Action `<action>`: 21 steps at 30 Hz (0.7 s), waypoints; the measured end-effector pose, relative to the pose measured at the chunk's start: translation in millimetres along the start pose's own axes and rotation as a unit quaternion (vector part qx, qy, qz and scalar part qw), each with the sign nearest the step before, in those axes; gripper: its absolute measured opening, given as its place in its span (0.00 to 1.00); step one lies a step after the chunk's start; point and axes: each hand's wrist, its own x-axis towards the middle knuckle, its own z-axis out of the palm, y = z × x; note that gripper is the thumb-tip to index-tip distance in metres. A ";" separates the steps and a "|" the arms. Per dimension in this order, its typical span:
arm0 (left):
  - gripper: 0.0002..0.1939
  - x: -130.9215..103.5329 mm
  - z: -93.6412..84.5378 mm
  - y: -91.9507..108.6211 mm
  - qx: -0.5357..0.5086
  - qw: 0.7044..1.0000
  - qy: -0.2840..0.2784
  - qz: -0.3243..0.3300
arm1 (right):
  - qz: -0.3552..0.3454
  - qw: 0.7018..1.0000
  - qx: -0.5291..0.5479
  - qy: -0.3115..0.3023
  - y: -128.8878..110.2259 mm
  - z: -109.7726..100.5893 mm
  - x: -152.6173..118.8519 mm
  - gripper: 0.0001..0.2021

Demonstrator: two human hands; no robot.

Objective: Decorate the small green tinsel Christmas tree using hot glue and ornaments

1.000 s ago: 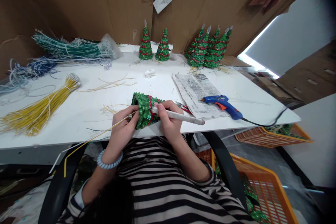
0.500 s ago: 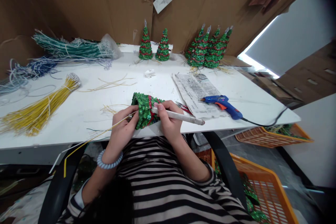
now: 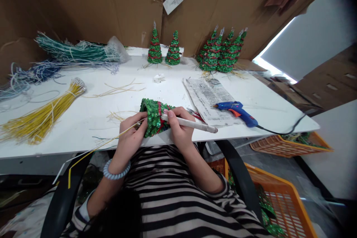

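Observation:
A green glittery miniature Christmas tree (image 3: 153, 119) with a red garland lies on its side between my hands, its open base facing left. My left hand (image 3: 133, 134) is closed at the base rim, its fingertips partly inside and hidden. Yellow and white wires (image 3: 95, 150) run from there down to the left past the table edge. In my right hand (image 3: 180, 126) is a white stick-like tool (image 3: 199, 124), wrapped or marked at its end, and its tip meets the tree's side at the garland. The right fingers also lie along the tree.
A blue glue gun (image 3: 237, 111) rests on folded newspaper (image 3: 210, 98), beside red-handled scissors (image 3: 196, 114). Several finished trees (image 3: 220, 52) stand along the back. Bundled yellow wires (image 3: 47, 113) and green wires (image 3: 78, 52) lie left. Orange crates (image 3: 290, 197) sit below at right.

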 end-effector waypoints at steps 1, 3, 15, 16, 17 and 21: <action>0.15 0.2 -0.1 0.0 0.000 1.000 0.000 0.001 | -0.002 1.000 0.002 0.000 0.2 0.1 0.0 0.14; 0.16 0.6 -0.2 -0.1 0.001 1.000 -0.002 0.002 | -0.004 1.000 0.006 0.002 0.5 0.2 0.0 0.14; 0.15 0.3 0.2 1.0 0.002 1.000 0.000 0.004 | -0.002 1.000 0.003 0.001 -0.3 -0.6 0.3 0.13; 0.15 0.4 0.3 1.0 0.002 1.000 0.001 0.004 | 0.001 1.000 0.003 0.000 -0.3 -0.6 0.3 0.13; 0.15 0.4 0.3 0.8 0.002 1.000 0.001 0.004 | 0.005 1.000 0.002 0.000 -0.3 -0.6 0.2 0.13; 0.15 0.8 0.1 0.5 0.002 1.000 0.003 0.003 | 0.013 1.000 -0.004 -0.003 -0.1 -0.7 0.0 0.14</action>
